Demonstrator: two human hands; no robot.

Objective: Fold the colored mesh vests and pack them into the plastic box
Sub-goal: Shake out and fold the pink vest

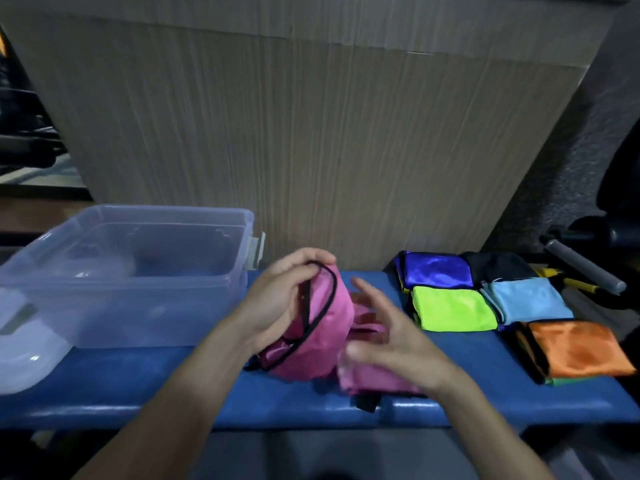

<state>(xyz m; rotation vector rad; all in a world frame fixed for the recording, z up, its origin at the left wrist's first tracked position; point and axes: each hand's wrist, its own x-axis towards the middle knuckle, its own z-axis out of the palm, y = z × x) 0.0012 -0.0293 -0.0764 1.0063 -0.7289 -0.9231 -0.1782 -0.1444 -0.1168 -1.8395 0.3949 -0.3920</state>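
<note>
Pink vest (322, 327) hangs bunched from the left hand (280, 299), which grips its black-trimmed top edge. Its loose lower part trails rightward under the right hand (391, 337), whose spread fingers grasp nothing. The plastic box (214, 306) sits just left.

At the centre of the frame the left hand (280, 292) holds the upper edge of a pink vest (325, 327) by its black trim, fingers curled over it. The right hand (388, 337) hovers just right of it, blurred, fingers spread. A clear plastic box (69, 306) stands on the blue desk (138, 386) at left, its lid (24, 355) at the lower left edge. At right lie folded vests: royal blue (438, 270), black (498, 266), lime green (453, 311), light blue (530, 299) and orange (578, 348).
</note>
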